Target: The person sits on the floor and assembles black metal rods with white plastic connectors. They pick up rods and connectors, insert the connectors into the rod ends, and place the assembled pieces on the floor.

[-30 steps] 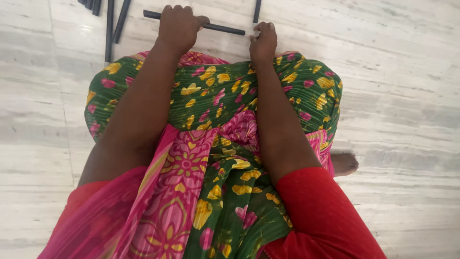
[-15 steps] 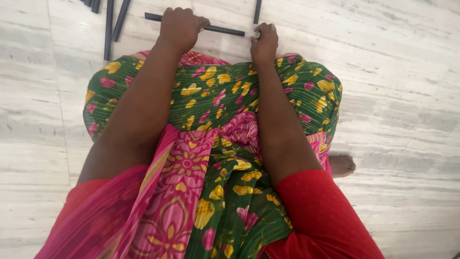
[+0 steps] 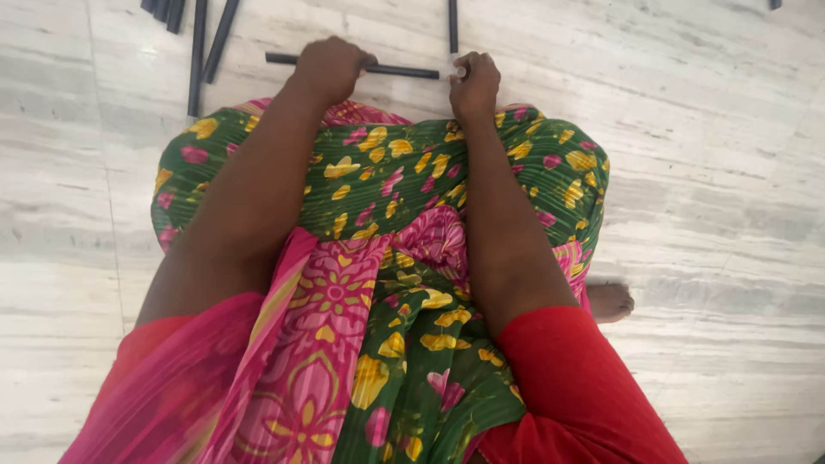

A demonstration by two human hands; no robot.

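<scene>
The person sits on a pale marble floor [image 3: 730, 172], looking down over a green, pink and yellow flowered garment [image 3: 387, 198] that covers the lap and knees. Both arms reach forward past the knees to a black rod [image 3: 400, 70] lying crosswise on the floor just beyond the cloth.

The left hand [image 3: 331, 67] is closed over the rod near its left part, fingers clenched around it so that a short end sticks out to the left of the fist. The right hand [image 3: 473, 82] rests at the rod's right end, fingers curled down; a small white piece [image 3: 461, 72] shows at the fingertips where the rod ends. Whether this hand truly grips the rod or the white piece cannot be told, since the fingers hide the contact.

A second black rod [image 3: 452, 26] runs straight away from the right hand toward the top edge, its near end just beside the white piece. Whether it joins the crosswise rod cannot be told.

To the upper left, several more black rods [image 3: 206, 43] lie roughly parallel, pointing away from the person, near the left hand but apart from it.

Red sleeves [image 3: 584, 378] cover the upper arms. A bare foot [image 3: 610, 302] peeps out from under the cloth at right, flat on the floor.
</scene>
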